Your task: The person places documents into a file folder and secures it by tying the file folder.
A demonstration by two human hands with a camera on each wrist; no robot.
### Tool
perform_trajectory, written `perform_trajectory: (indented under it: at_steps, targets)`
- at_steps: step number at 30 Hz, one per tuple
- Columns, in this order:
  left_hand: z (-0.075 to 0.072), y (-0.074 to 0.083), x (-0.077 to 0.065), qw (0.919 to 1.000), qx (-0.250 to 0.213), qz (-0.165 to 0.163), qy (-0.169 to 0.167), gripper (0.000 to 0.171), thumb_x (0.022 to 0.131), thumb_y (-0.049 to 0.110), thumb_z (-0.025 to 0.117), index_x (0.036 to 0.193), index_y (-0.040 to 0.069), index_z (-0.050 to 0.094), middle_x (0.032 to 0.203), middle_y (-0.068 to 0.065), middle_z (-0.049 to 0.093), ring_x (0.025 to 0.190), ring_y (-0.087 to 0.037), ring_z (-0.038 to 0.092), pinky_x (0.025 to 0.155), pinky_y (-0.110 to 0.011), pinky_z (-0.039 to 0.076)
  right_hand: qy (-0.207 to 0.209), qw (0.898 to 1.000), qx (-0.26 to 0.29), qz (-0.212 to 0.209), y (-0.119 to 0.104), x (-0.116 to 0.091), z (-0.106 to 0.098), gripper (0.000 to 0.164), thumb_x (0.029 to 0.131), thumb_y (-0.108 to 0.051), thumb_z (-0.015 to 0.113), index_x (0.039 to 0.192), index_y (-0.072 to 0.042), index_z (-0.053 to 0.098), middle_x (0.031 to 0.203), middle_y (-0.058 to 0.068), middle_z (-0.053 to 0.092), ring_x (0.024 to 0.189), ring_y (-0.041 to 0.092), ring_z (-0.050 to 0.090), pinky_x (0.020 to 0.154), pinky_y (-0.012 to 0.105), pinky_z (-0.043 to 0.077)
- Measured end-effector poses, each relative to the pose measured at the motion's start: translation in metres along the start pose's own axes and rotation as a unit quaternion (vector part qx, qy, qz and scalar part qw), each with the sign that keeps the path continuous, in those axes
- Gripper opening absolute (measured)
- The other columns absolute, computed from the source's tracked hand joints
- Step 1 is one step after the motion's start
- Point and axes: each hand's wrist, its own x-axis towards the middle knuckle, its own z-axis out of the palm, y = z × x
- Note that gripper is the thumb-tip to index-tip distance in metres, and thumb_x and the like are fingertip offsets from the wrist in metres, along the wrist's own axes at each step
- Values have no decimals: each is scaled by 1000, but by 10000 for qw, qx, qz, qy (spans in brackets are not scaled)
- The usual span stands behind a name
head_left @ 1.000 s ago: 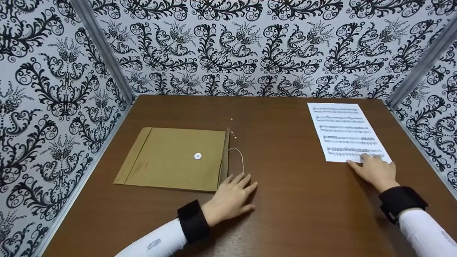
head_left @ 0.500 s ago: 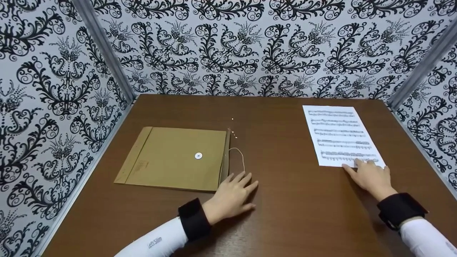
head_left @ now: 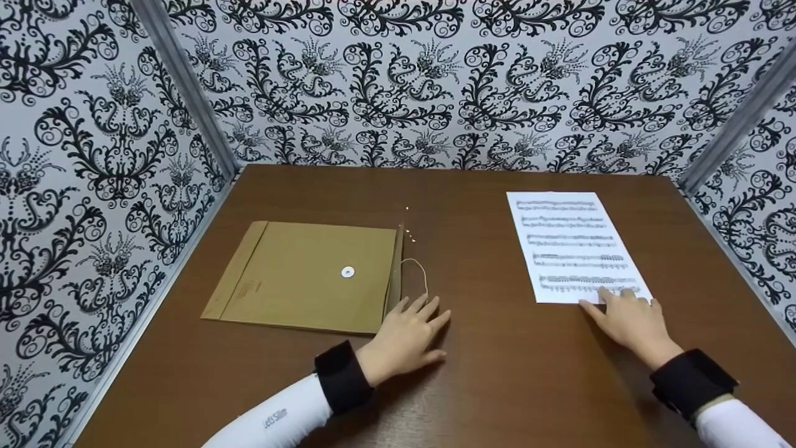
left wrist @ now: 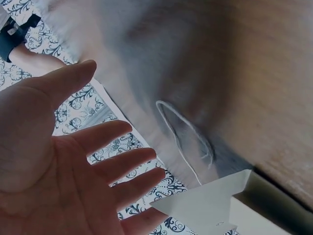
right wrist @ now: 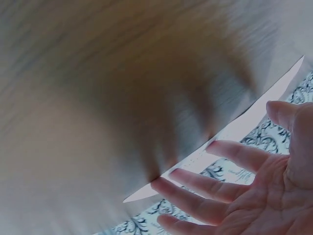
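Note:
A brown paper envelope point(head_left: 311, 277) with a white button disc point(head_left: 347, 272) lies flat on the left of the table. From its right-hand opening a thin string point(head_left: 420, 267) loops out. My left hand point(head_left: 404, 339), fingers spread, is at the envelope's near right corner, close to the string; its palm is bare in the left wrist view. On the right, a sheet of music point(head_left: 572, 249) lies on the tabletop. My right hand point(head_left: 631, 320) touches the sheet's near edge with its fingertips, the fingers fairly straight in the right wrist view.
The brown table point(head_left: 491, 373) is enclosed at the back and sides by patterned panels point(head_left: 404, 81). Several tiny bright specks point(head_left: 410, 235) show beside the envelope's far right corner. Bare tabletop lies between the envelope and the sheet.
The sheet of music has slid left and nearer to me, moving along with my right hand. My left hand and the envelope have stayed almost where they were.

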Motion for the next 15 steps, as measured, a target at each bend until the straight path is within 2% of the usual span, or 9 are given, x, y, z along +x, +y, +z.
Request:
perform_trajectory:
  at_steps: [7,15]
  targets:
    - [-1,1,5,9998,161,-68,-81,72,93,61,64,153,24,49,159,-5,50,148,-24,48,119,-44,44,157,9996,-123,-221,-15,-8,0,60,102,-48,55,129,6,63,109,43,61,85,62,60,81,71,48]
    - [-3,1,12,9998,89,-108,-172,74,93,61,64,154,23,48,160,-6,48,149,-25,47,120,-44,43,311,9985,-119,-431,-32,-17,0,57,100,-48,58,127,2,66,104,38,63,81,58,61,75,68,50]
